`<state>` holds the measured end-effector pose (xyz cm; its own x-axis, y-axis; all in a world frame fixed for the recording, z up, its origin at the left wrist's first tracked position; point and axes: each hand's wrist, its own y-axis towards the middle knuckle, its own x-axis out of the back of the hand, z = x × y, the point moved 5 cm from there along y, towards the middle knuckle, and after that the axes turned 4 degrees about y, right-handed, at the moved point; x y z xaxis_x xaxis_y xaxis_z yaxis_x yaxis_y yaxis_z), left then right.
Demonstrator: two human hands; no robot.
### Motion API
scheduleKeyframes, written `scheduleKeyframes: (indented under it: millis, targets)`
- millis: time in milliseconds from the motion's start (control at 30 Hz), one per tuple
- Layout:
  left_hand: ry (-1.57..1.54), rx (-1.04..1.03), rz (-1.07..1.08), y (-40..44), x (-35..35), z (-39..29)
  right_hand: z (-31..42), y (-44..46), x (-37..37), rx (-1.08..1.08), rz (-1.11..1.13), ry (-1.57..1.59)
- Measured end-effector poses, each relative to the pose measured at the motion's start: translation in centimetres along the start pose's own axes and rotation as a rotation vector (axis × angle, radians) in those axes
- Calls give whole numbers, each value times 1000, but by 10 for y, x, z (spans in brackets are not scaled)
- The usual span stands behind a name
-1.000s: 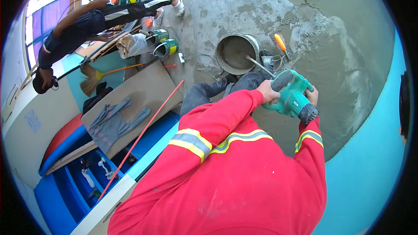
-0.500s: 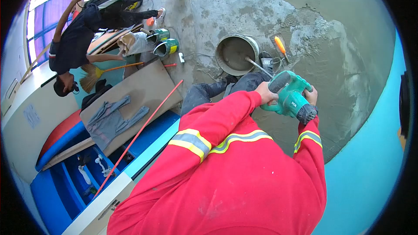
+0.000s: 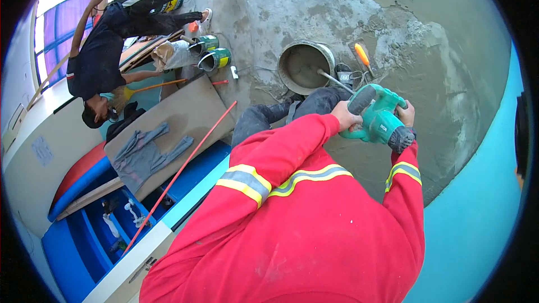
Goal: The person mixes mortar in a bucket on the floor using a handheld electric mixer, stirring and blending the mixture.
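A green power mixer (image 3: 377,120) is held between my two hands. My left hand (image 3: 346,116) is wrapped round its handle on the left, and my right hand (image 3: 405,114) grips its right side near the dark end cap. From the tool a metal rod (image 3: 336,81) runs down into a round bucket (image 3: 284,70) of wet grey mortar (image 3: 306,64). The rod's lower end is hidden in the mortar. Beside the bucket is my shoe (image 3: 343,73).
An orange-handled tool (image 3: 362,55) lies right of the bucket on the mortar-smeared floor (image 3: 320,14). Green pails (image 3: 214,60), a broom (image 3: 151,86), a board (image 3: 191,109) with grey clothing (image 3: 143,154), and a long red rod (image 3: 185,171) are left. A co-worker (image 3: 101,59) bends at upper left.
The co-worker has moved right and bent lower, one arm reaching near the sack and pails. My hands and the mixer have shifted slightly right, with the rod still in the bucket.
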<state>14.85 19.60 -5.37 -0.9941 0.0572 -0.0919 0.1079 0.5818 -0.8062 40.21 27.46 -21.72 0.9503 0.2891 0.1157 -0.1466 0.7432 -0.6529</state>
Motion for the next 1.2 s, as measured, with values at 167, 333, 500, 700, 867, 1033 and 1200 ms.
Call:
scheduleKeyframes:
  millis: [167, 333, 500, 700, 867, 1033, 1200]
  targets:
    - [-30, 66, 72, -2, 5, -7, 19, 0, -2, 23, -33, -77]
    - [-134, 190, 136, 2, 7, 2, 11, 0, -2, 37, -34, -123]
    - [-232, 249, 180, 5, 4, 15, 3, 6, -1, 70, -55, -176]
    - [-216, 145, 103, 10, 4, 27, 13, 1, -4, 50, -84, -202]
    - [-23, 215, -23, 3, 5, -1, 3, -13, -6, 9, -136, -162]
    - [69, 261, -2, 9, 4, 3, -3, -30, -6, 65, -199, -261]
    - [65, 284, -17, 20, -6, 14, -7, -36, -3, 52, -225, -267]
